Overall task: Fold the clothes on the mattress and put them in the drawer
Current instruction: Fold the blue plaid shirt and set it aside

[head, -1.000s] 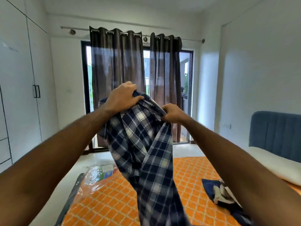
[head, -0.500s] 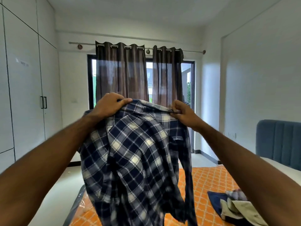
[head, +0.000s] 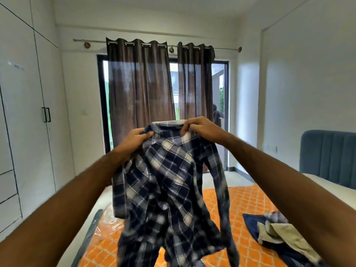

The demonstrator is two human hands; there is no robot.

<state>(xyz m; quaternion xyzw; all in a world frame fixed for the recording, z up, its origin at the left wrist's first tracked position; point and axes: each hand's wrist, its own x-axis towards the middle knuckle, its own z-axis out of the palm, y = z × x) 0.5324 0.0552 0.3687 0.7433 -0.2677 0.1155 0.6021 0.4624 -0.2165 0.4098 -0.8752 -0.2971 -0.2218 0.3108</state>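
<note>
A navy and white plaid shirt point(head: 169, 189) hangs in the air in front of me, above the orange patterned mattress point(head: 246, 201). My left hand point(head: 134, 140) grips the shirt's top at the left of the collar. My right hand point(head: 200, 128) pinches the top at the right, near the collar. The shirt's body and sleeves droop down, twisted and blurred. A heap of other clothes point(head: 277, 232), dark blue and beige, lies on the mattress at the lower right.
White wardrobe doors with black handles point(head: 46, 114) and drawers point(head: 7, 189) line the left wall. Brown curtains point(head: 140, 89) cover a glass door ahead. A blue headboard point(head: 327, 157) and white pillow sit at the right. Clear plastic point(head: 111, 218) lies at the mattress's left edge.
Both hands have come closer together at the collar and the shirt has bunched and twisted. The view has dropped, showing more mattress and the clothes heap.
</note>
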